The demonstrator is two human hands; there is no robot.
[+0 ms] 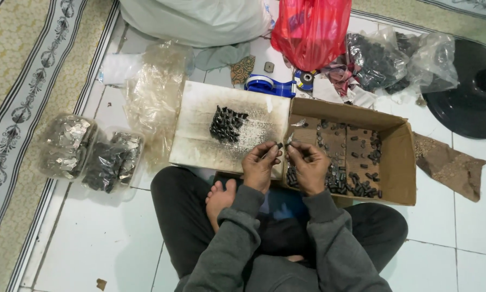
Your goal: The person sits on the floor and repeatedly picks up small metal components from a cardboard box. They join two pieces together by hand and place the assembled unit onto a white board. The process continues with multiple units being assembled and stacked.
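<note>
Grey fleece sleeves frame the shot: a person sits cross-legged on a white tiled floor (459,238), both hands raised over the work. The left hand (260,165) pinches a small dark cylindrical metal piece (278,145) at the fingertips; the right hand (309,166) is closed on a tiny pale sliver (290,139), held tip-to-tip w/ the left, apparently so the two parts can be mated close to the eye. What the sliver is can't be told.

Directly ahead, a flat off-white cardboard sheet (199,146) carries a tight cluster of upright dark pieces (227,124), set apart from the loose stock, prob. to keep them sorted. To the right, touching the sheet, an open brown cardboard box (402,162) holds scattered dark cylinders (362,186), near the right hand for easy picking.

Off to the left, two clear plastic bags of silvery and dark parts (88,154) lie well apart. At the top: a red plastic bag (310,30), a blue tape dispenser (267,85), a black round disc (473,92).
</note>
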